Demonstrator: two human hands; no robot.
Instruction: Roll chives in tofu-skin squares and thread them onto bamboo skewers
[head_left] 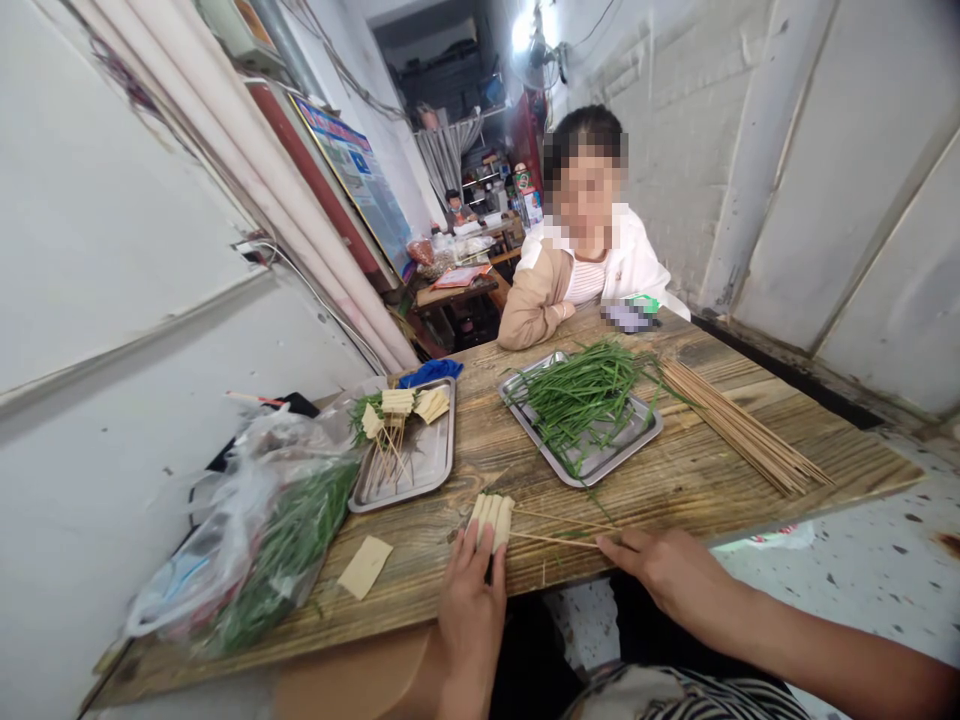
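Observation:
Near the table's front edge, my left hand point(474, 595) holds a row of pale tofu-skin rolls point(495, 510) down against the wood, its fingers over them. Bits of green show at the rolls' far ends. My right hand point(675, 578) pinches the near end of a thin bamboo skewer point(555, 540), whose other end reaches the rolls. A second skewer point(562, 518) runs out from the same rolls, a little farther back. On the table to the left of my left hand lies a flat, loose tofu-skin sheet point(365, 567).
A metal tray point(442, 455) carries finished-looking skewered rolls. Another tray point(600, 465) bears cut green chives point(581, 390). Bamboo skewers point(750, 430) lie bundled at right, a plastic bag of greens point(292, 550) at left. Across the table sits a person point(585, 260); a blue cloth point(431, 373) lies behind.

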